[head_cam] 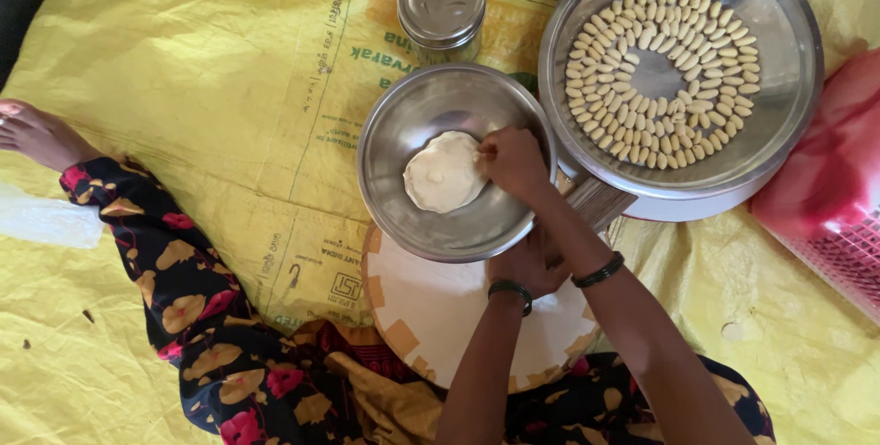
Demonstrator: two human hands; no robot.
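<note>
My right hand [513, 163] pinches the dough [444, 172] edge in the bowl [394, 147]; left hand [524, 266] below steadies it, grip unclear. Plate [788, 69] up-right nearly ringed with pieces [600, 69]; centre bare.

Yellow sack sheet [229, 87] under round board [440, 317]

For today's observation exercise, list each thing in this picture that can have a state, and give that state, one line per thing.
Steel bowl: upright, holds one flat dough disc.
Dough disc: flattened, pinched at its edge.
Right hand: closed on the dough disc's edge.
Left hand: under the bowl's rim; grip not visible.
Large steel plate: filled with rings of small shaped pieces, centre bare.
Steel container: lid on.
Round board: flat, partly covered by the bowl.
</note>
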